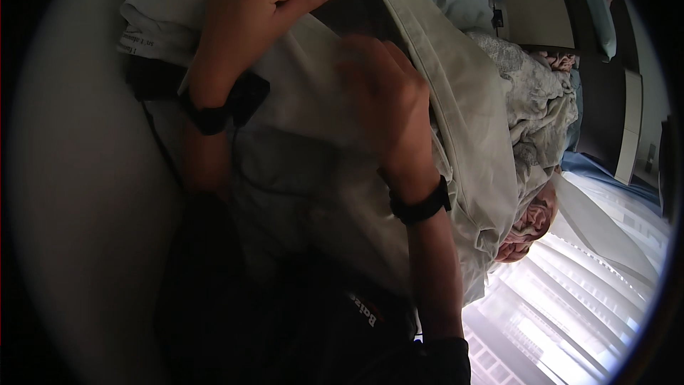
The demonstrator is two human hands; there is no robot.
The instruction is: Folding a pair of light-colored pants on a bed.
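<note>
A pale grey-green cloth (456,100) is spread across the middle of the view. Its upper fold is pinched by the left hand (246,7), whose grip is closed on the fabric. The right hand (381,93) is laid flat on the cloth, blurred, its grip open. A black wristband (420,207) is worn. A patterned blanket (534,107) lies far right.

pale grey-green cloth (456,100), black wristbands (422,207)

Daylight is pouring through a curtained window (570,292) at lower right; a rumpled grey blanket (531,93) is lying on a bed at right
</note>
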